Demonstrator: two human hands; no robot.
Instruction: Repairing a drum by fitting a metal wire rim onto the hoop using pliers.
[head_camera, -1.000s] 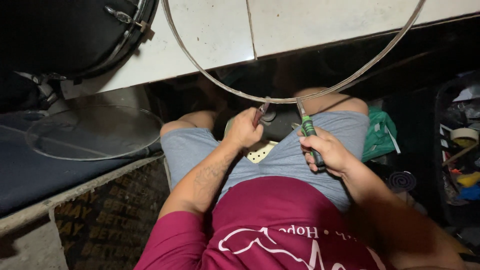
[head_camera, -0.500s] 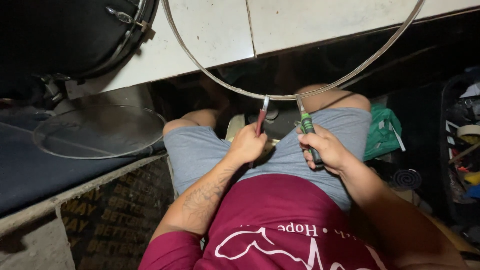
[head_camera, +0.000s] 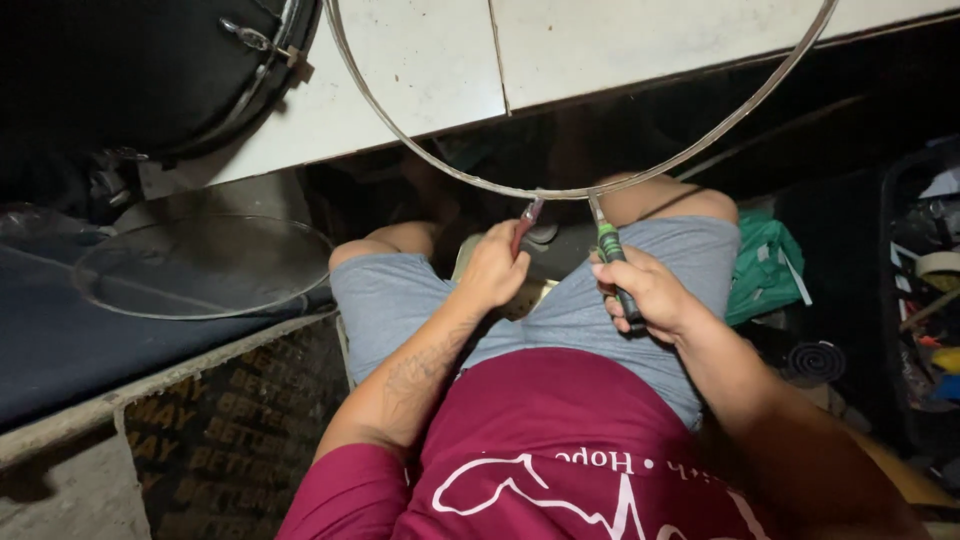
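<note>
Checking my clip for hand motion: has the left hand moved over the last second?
Yes. The left hand with its red-handled tool dropped from the metal ring toward the lap, then rose again, measured against the white tile edge.

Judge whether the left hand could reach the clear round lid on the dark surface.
Probably yes: the left hand holds a red tool at the metal ring, and nothing stands between it and the lid.

Dim room: white tiled wall (head_camera: 420, 70) ahead, dark blue mat (head_camera: 60, 350) left.

Dark blue bench top (head_camera: 60, 350); clear round disc (head_camera: 200, 265) lying flat on it
</note>
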